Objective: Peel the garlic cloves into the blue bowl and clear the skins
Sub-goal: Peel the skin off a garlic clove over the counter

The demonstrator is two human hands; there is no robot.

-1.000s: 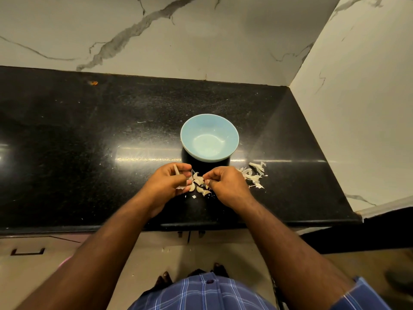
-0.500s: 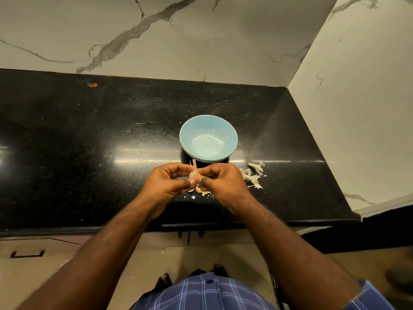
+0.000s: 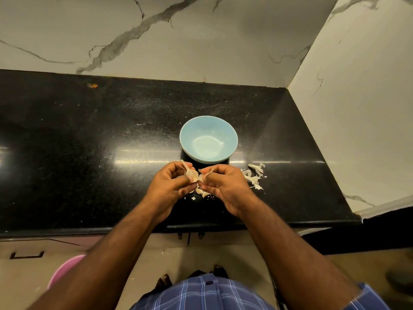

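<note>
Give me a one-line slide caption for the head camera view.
Both hands, left and right, peel a garlic clove before the blue bowl, skins beside it.

Garlic clove (image 3: 192, 174) between hands (bowl (image 3: 208, 139) beyond)

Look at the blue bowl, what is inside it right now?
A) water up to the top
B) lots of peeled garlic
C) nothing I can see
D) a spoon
C: the blue bowl shows only its bare pale inside, while the garlic clove is between the left hand and the right hand, in front of the bowl.
</note>
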